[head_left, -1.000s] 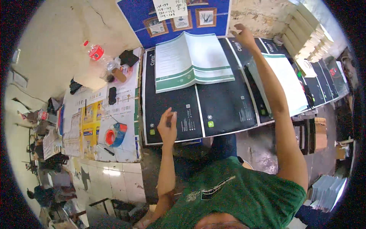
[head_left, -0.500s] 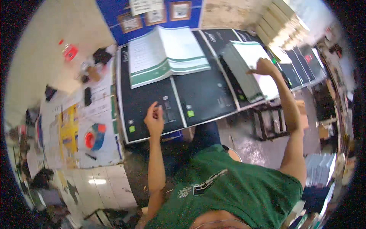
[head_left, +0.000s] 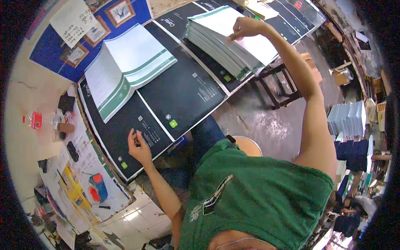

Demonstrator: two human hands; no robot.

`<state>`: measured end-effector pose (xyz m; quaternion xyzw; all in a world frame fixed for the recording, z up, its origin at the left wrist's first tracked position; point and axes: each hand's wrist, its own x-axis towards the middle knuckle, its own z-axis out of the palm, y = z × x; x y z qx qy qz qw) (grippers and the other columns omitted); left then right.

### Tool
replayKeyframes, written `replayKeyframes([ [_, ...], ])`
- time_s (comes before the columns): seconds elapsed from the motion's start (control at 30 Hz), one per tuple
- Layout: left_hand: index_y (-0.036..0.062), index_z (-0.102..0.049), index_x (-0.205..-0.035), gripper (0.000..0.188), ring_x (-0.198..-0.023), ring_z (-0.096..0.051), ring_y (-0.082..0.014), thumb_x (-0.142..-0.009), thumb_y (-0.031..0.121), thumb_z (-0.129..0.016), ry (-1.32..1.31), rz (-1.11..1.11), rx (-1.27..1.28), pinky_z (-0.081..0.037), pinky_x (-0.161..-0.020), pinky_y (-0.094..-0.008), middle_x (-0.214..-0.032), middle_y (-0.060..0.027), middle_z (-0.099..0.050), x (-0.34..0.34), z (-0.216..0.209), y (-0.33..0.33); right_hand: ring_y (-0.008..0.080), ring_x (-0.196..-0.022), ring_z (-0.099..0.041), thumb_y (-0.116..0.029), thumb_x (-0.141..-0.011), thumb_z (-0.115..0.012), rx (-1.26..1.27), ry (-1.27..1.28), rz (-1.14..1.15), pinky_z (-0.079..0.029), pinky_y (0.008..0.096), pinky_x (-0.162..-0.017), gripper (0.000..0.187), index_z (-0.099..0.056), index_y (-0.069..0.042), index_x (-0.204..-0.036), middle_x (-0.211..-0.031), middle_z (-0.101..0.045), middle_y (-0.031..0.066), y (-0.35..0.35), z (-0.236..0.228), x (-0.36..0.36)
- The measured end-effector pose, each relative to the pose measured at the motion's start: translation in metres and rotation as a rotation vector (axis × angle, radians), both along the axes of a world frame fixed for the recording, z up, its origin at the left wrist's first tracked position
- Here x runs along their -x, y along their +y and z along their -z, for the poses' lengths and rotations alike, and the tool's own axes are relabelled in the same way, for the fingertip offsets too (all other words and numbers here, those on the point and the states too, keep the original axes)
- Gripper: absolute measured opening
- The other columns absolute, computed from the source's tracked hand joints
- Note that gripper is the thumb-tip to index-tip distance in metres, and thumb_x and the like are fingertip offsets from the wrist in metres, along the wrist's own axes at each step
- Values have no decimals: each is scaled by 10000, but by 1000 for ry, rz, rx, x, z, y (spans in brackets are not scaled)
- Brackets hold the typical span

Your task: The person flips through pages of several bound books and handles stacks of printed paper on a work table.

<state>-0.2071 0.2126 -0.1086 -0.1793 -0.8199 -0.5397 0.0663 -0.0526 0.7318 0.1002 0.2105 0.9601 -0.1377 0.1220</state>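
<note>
The right hand [head_left: 248,28] was over the paper stack [head_left: 216,50].
The stack lay on the black bench [head_left: 183,87], whose far edge was cut off above. Whether the right grip pinched a sheet, I could not tell (the curled fingers hid it); the left hand [head_left: 139,148] was loose, its grip released. The red-labelled bottle's [head_left: 36,120] contents were unclear.

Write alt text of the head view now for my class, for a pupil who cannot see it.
A person's right hand is at a thick stack of papers on a black-topped table. The left hand, empty, is near the front edge; an opened-out white and green sheet lies beyond it.
</note>
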Motion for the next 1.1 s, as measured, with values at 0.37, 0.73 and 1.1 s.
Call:
replayKeyframes([
  [0.37,9,-637,-1155,268,-637,-526,-93,-921,139,-634,32,-10,36,-405,-570,-251,-826,-64,-681,4,6,0,188,-740,-690,-561,-873,-616,53,23,-23,-531,347,-757,537,-680,-31,-811,-781,-699,105,-12,-9,-4],
  [0.73,-7,-574,-1241,331,-936,-665,-195,-969,182,-572,-314,512,-267,-537,-824,-300,-1041,-140,-682,-24,-102,118,399,-655,-600,-307,-982,-501,-72,307,-127,-455,477,-652,341,-601,-3,-862,-701,-609,222,-22,7,-28],
  [1.1,-35,-664,-958,382,-711,-633,-145,-819,301,-781,-1005,763,-489,-527,-600,-238,-885,-73,-652,-67,-163,358,77,-683,-546,-381,-928,-630,414,344,29,-514,276,-630,401,-554,-20,-771,-696,-542,6,-32,-9,-41],
])
